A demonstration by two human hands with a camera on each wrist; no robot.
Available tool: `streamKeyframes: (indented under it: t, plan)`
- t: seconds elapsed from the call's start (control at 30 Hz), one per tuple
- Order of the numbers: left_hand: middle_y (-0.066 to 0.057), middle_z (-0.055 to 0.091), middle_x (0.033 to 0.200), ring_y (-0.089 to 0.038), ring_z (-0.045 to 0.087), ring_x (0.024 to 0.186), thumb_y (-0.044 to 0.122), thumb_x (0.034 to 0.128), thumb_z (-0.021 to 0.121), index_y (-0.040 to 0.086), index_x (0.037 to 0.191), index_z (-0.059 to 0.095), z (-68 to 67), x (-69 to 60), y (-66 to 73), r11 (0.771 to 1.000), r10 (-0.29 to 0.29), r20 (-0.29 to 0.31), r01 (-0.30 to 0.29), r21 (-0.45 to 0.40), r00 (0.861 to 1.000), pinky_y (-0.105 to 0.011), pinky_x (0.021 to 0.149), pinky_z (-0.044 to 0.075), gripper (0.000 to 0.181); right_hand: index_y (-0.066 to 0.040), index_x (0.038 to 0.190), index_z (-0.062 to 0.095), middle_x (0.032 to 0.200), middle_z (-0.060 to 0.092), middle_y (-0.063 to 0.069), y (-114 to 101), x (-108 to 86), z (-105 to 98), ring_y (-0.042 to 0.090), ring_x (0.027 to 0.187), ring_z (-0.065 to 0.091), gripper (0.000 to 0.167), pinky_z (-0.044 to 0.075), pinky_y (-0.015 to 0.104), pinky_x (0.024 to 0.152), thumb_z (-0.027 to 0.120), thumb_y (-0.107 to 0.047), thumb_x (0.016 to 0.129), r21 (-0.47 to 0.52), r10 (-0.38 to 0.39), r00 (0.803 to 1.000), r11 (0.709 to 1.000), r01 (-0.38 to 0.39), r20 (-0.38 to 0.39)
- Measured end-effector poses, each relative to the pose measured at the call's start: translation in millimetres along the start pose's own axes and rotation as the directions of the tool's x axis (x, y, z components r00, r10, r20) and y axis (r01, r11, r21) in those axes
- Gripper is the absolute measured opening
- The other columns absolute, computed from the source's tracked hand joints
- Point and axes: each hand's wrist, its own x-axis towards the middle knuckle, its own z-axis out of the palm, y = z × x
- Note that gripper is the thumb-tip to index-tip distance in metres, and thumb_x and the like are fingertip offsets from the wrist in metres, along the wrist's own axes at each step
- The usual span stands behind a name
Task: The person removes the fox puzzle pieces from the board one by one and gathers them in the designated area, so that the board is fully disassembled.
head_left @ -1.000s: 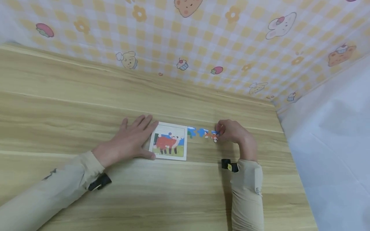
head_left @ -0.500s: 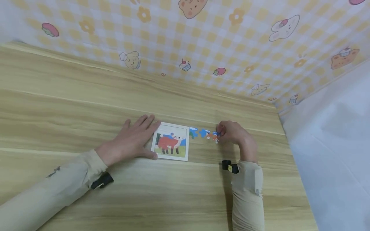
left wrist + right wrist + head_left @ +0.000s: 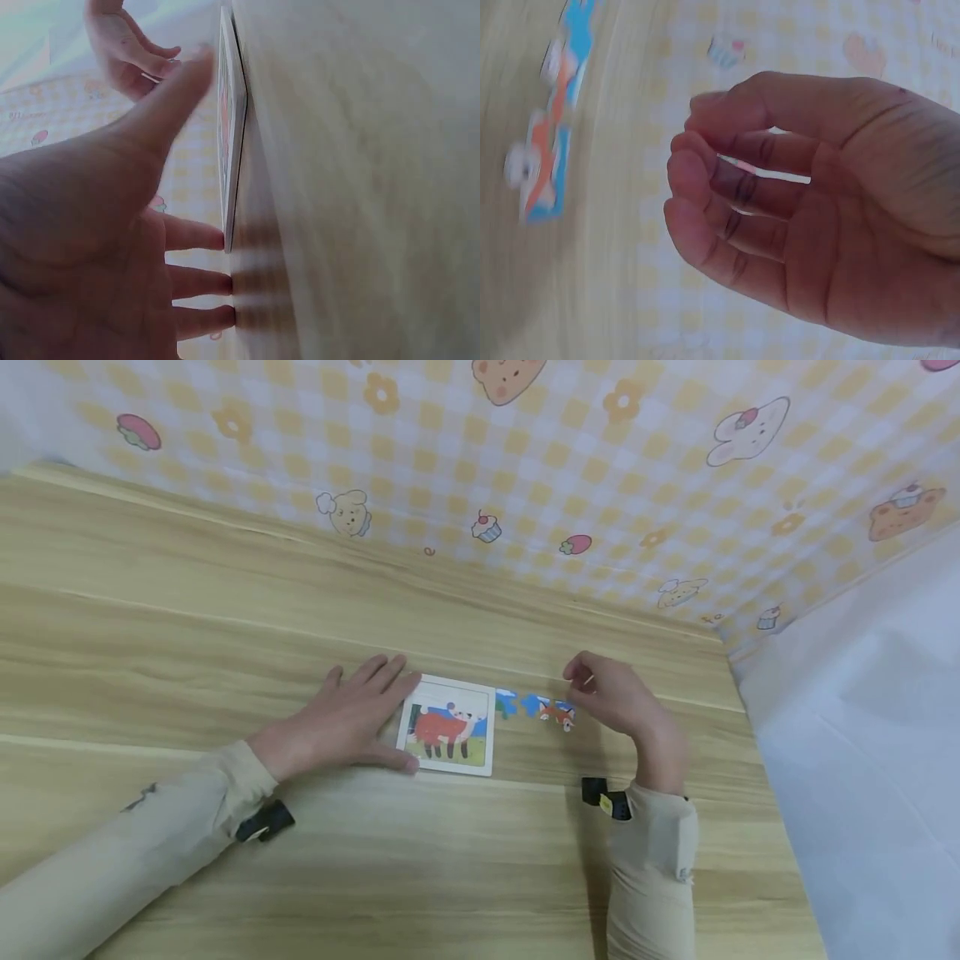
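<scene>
A square white-framed puzzle board [image 3: 456,768] lies flat, with a red animal pictured inside it. My left hand [image 3: 337,718] spreads along its left side; a finger touches the top left corner, and the straight thumb lies at the bottom left. Right of the board runs a row of puzzle pieces: a blue-green piece [image 3: 506,703], a blue one [image 3: 529,704] and orange-and-white fox-face pieces [image 3: 558,714]. Above the row's right end hovers my right hand [image 3: 618,693], fingers loosely bent and holding nothing. In the right wrist view, the fox pieces [image 3: 544,169] lie apart from the fingers.
The wood-grain table [image 3: 450,868] spreads around the board. A yellow checked cloth [image 3: 420,460] with cartoon prints hangs along its back edge. White material [image 3: 855,718] borders the right side. Black wrist cameras [image 3: 266,820] sit under both wrists.
The right hand has pushed the rightmost fox piece left against its neighbour, then let go and lifted away, up and to the right. The left hand stays by the board.
</scene>
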Motion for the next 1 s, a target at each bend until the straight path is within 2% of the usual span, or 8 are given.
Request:
streamKeyframes:
  t: [0.07,0.2,0.33,0.53,0.73,1.0]
  plan:
    - [-0.021,0.014,0.152,-0.039,0.009,0.138,0.058,0.0761,0.066,0.005,0.146,0.027,-0.1,1.2,-1.0,1.0,0.005,0.002,-0.005,0.015,1.0,-0.071,0.097,0.009,0.097,0.002,0.105,0.056,0.093,0.062,0.011,-9.4,0.7,2.8,0.026,0.087,0.059,0.02,0.048,0.038,0.074,0.057,-0.005,0.086,0.007,-0.025,1.0,1.0,0.025,0.002]
    - [-0.02,0.018,0.151,-0.038,0.012,0.137,0.048,0.0859,0.06,0.006,0.146,0.029,0.4,3.1,-1.8,0.999,0.014,-0.015,-0.013,0.047,1.0,-0.071,0.097,0.011,0.08,0.0,0.104,0.058,0.09,0.063,0.008,-30.1,2.0,10.5,0.022,0.084,0.059,0.018,0.049,0.034,0.072,0.059,-0.006,0.088,0.002,-0.093,0.996,0.996,0.093,0.003]
    - [-0.021,0.022,0.15,-0.039,0.016,0.136,0.041,0.0862,0.063,0.005,0.144,0.032,2.1,4.6,-1.8,0.997,0.017,-0.044,-0.014,0.071,0.999,-0.071,0.096,0.014,0.075,-0.003,0.102,0.061,0.086,0.062,0.003,-55.0,2.8,21.3,0.017,0.078,0.056,0.014,0.048,0.03,0.067,0.061,-0.007,0.088,-0.027,-0.152,0.988,0.988,0.153,0.022]
    - [-0.021,0.023,0.149,-0.04,0.017,0.135,0.041,0.0848,0.065,0.004,0.143,0.034,2.4,5.1,-1.2,0.997,0.016,-0.064,-0.011,0.078,0.998,-0.072,0.095,0.016,0.075,-0.007,0.105,0.06,0.082,0.059,-0.002,-88.0,5.2,40.8,0.013,0.069,0.053,0.019,0.046,0.023,0.061,0.064,-0.01,0.087,-0.088,-0.233,0.968,0.967,0.241,0.095]
    - [-0.022,0.025,0.148,-0.04,0.019,0.135,0.041,0.0848,0.065,0.004,0.142,0.036,0.3,3.1,-1.1,0.996,0.023,-0.073,-0.017,0.082,0.997,-0.072,0.094,0.017,0.074,-0.01,0.117,0.053,0.079,0.058,-0.005,-100.4,10.4,58.8,0.01,0.062,0.053,0.033,0.045,0.022,0.056,0.065,-0.012,0.087,-0.081,-0.214,0.967,0.971,0.226,0.137]
    - [-0.022,0.026,0.148,-0.04,0.02,0.134,0.04,0.0846,0.066,0.004,0.142,0.036,1.6,1.7,-1.3,0.996,0.019,-0.076,-0.012,0.085,0.997,-0.072,0.094,0.018,0.074,-0.01,0.114,0.056,0.08,0.057,-0.004,-101.5,16.7,74.6,0.011,0.065,0.053,0.032,0.045,0.02,0.057,0.068,-0.017,0.085,-0.102,-0.213,0.967,0.968,0.228,0.137]
